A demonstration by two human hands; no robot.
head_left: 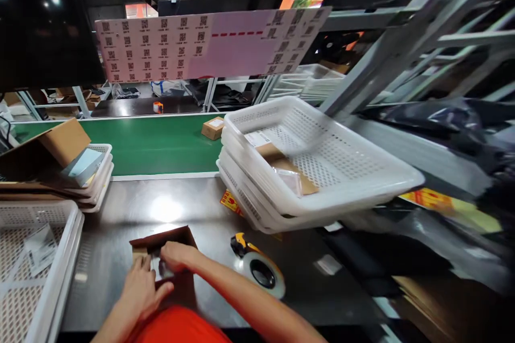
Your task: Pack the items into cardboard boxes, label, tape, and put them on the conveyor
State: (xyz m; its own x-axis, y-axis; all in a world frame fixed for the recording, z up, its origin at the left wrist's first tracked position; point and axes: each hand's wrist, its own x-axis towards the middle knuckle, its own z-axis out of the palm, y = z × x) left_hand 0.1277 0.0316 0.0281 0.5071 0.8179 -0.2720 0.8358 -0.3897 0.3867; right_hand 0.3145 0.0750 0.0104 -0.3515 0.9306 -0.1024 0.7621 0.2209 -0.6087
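Observation:
A small open cardboard box (183, 290) sits on the metal table close to my body, its flaps raised. My left hand (140, 285) is at its left side, fingers curled over the edge and thumb apart. My right hand (176, 256) reaches into the opening with its fingers curled, and the fingertips are hidden. Something pale and shiny (156, 265) shows between the hands inside the box; its kind cannot be made out. To the right of my right forearm lies a tape dispenser (261, 273) with a yellow and black head and a large roll of tape.
Stacked white plastic baskets stand on the right (354, 193) and left (60, 268). An open carton (66, 142) rests on baskets at the left. Behind the metal table (120, 214) runs a green conveyor belt (161, 144) carrying a small box (213, 127). A QR-code board (237, 48) hangs above.

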